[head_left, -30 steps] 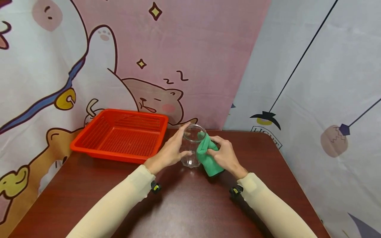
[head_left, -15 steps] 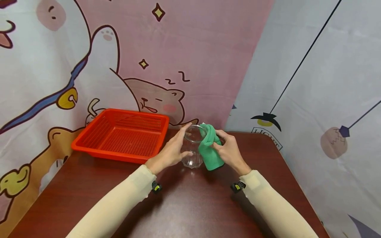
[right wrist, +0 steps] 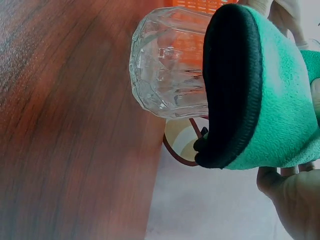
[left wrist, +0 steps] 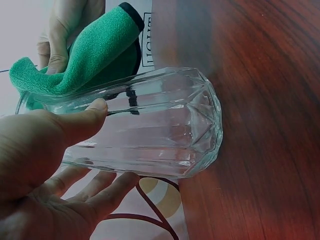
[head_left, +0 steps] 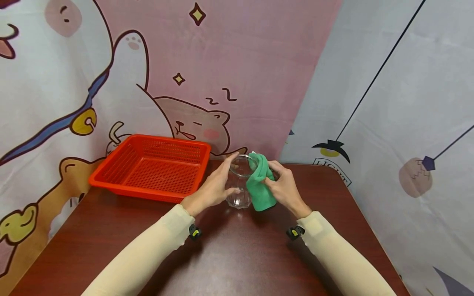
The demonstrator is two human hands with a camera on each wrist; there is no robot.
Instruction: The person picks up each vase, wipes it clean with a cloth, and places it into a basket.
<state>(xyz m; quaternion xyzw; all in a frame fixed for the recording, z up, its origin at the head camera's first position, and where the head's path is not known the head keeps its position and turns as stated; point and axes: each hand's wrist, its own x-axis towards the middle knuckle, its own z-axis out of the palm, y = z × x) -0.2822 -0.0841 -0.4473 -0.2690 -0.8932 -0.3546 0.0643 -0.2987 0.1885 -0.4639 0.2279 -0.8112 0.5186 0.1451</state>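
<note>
A clear glass vase (head_left: pixel 238 195) with a faceted base stands upright on the table in the head view. My left hand (head_left: pixel 211 187) grips its left side, thumb toward me and fingers behind, as the left wrist view also shows. On the right, my right hand (head_left: pixel 286 187) holds a green cloth (head_left: pixel 262 191) with dark edging, pinched between thumb and fingers. The cloth lies over the vase's right rim and hangs down its side. In the right wrist view the cloth (right wrist: pixel 280 100) covers part of the glass.
Behind my left hand sits a red plastic basket (head_left: pixel 153 176) with perforated sides. The dark wood table (head_left: pixel 237 255) runs up to a cartoon-printed backdrop (head_left: pixel 259 82). A grey-white printed sheet (head_left: pixel 414 123) borders the right edge.
My right hand and the green cloth have risen slightly, and the cloth now folds over the vase's rim. The left hand has kept its hold on the vase. Little differs over the last half second.
</note>
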